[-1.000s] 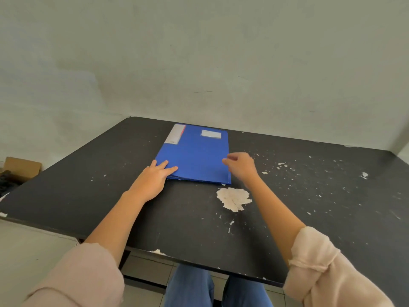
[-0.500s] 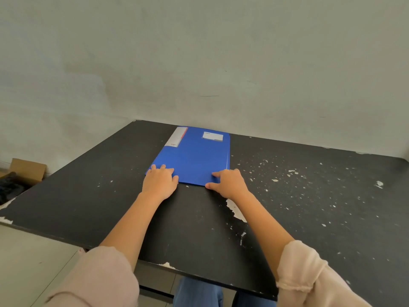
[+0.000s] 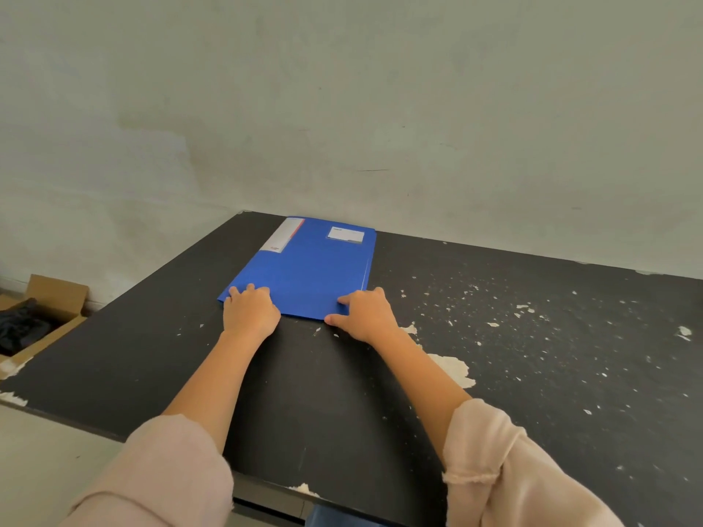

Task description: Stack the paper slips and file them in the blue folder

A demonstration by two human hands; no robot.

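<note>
Both arms reached straight forward over the black table (image 3: 532,336), pink sleeves pushed up past the forearms. The left hand (image 3: 249,311) lay palm down with its fingers (image 3: 250,287) loosely spread, their tips resting on the near left corner of the blue folder (image 3: 308,271). The right hand (image 3: 367,313) rested at the near right corner, index finger extended flat on the cover and thumb on the table just at the folder's edge; whether it pinched the cover between them could not be told. Compared with a second earlier, the folder sat farther from the person, close to the wall (image 3: 342,108), and both hands had settled at its near edge, where the right had been raised over the right side. The folder lay closed and flat, its white label (image 3: 345,234) and grey strip (image 3: 282,235) at the far end, the hands touching only the near corners. No paper slips showed outside it. A pale worn patch (image 3: 452,368) on the table lay just beside the right forearm, and a cardboard box (image 3: 49,310) stood on the floor to the left.
</note>
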